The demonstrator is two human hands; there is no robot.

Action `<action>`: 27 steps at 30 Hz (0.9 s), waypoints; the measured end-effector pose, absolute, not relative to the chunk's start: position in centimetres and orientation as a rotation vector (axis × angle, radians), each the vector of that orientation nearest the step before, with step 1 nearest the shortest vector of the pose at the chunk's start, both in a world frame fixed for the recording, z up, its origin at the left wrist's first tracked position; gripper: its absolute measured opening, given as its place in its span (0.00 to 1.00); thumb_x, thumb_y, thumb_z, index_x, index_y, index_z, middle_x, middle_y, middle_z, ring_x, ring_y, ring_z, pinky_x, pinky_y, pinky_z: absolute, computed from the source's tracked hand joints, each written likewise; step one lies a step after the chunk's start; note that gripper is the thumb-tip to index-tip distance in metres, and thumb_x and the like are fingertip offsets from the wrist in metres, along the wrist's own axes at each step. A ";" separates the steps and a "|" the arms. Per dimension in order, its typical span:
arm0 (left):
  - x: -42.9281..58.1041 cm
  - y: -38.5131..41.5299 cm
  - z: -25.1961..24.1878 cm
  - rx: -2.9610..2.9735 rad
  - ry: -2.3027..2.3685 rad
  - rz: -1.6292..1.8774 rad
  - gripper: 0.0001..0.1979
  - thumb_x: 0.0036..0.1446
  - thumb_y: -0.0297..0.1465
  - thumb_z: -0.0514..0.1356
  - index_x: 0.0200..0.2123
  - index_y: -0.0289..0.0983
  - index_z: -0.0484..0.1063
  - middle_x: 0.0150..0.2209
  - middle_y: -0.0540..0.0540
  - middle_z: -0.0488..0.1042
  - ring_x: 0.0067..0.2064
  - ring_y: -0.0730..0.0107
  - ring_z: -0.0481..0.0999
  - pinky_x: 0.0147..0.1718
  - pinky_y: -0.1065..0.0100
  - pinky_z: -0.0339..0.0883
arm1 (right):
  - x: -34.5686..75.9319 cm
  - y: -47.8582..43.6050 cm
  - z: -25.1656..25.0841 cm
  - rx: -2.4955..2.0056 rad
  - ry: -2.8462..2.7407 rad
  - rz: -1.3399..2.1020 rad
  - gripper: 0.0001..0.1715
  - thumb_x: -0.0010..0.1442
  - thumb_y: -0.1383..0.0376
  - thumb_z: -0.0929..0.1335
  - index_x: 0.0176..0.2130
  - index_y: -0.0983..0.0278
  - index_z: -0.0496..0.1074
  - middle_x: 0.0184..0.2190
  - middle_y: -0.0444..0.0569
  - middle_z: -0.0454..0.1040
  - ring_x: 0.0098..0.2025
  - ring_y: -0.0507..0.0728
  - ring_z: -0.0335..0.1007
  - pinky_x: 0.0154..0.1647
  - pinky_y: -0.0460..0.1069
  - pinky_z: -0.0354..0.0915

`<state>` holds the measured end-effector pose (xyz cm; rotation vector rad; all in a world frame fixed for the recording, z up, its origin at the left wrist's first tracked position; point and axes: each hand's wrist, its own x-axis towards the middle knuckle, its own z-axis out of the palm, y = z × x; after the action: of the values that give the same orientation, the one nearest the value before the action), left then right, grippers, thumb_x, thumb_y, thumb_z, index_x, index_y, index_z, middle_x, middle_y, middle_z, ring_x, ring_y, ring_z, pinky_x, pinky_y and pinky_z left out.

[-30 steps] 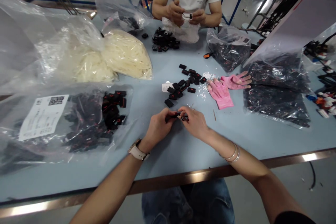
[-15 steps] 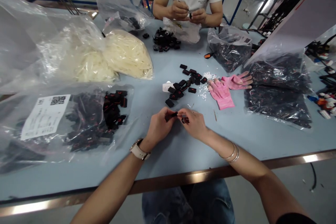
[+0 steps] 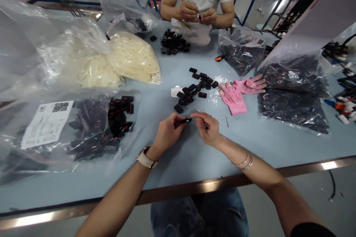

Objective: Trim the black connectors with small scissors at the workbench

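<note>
Here, 2 hands [image 3: 168,132], 1 pinched black piece [image 3: 187,120]

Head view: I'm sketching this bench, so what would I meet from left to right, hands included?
Printed white label, bagged cream pieces, left hand, the black part it holds, right hand, pink gloves, rightmost bagged dark parts, multicoloured pieces.

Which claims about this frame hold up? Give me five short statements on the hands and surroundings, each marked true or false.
1. The left hand holds a small black rectangular piece. True.
2. Both hands are gloved. False: the right hand is bare, like the left; two pink fabric gloves lie on the light-blue flat table.
3. Loose white bits lie beside the gloves. True.
4. The right wrist bears a watch. False: the white-strapped watch is on the left.
5. A person in a white T-shirt is across the table. True.
</note>
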<state>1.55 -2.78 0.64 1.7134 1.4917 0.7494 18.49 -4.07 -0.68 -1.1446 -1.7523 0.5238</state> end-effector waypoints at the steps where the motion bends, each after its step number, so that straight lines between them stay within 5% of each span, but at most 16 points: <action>1: 1.5 -2.8 0.6 1.707 1.491 0.750 0.04 0.52 0.33 0.60 0.31 0.40 0.68 0.33 0.49 0.80 0.35 0.64 0.79 0.35 0.66 0.71 | 18.6 -4.1 -0.7 -1.115 -1.695 0.513 0.21 0.67 0.57 0.56 0.41 0.62 0.73 0.40 0.54 0.77 0.41 0.56 0.74 0.41 0.52 0.69; 3: 1.5 -2.8 0.6 1.702 1.483 0.756 0.05 0.52 0.33 0.60 0.31 0.40 0.68 0.33 0.49 0.80 0.35 0.64 0.79 0.35 0.66 0.71 | 18.8 -4.2 -0.8 -1.101 -1.605 0.496 0.28 0.67 0.52 0.53 0.38 0.62 0.73 0.38 0.55 0.76 0.42 0.58 0.73 0.40 0.54 0.69; 7: 1.4 -2.7 0.1 1.698 1.441 0.790 0.05 0.52 0.33 0.61 0.30 0.40 0.67 0.36 0.48 0.81 0.37 0.63 0.80 0.37 0.64 0.72 | 18.9 -4.1 -1.0 -1.181 -1.536 0.603 0.36 0.66 0.47 0.49 0.29 0.63 0.72 0.25 0.50 0.73 0.28 0.54 0.69 0.31 0.50 0.67; 27: 1.4 -2.8 0.4 1.682 1.446 0.770 0.05 0.51 0.33 0.61 0.30 0.41 0.67 0.36 0.47 0.81 0.36 0.63 0.80 0.38 0.64 0.73 | 18.3 -4.4 -0.8 -1.256 -1.630 0.566 0.25 0.65 0.55 0.55 0.28 0.62 0.72 0.22 0.46 0.71 0.23 0.51 0.67 0.28 0.46 0.65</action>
<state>1.40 -2.75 0.38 1.6818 1.4459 0.7700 18.32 -4.38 -0.81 -1.2559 -1.6295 0.5657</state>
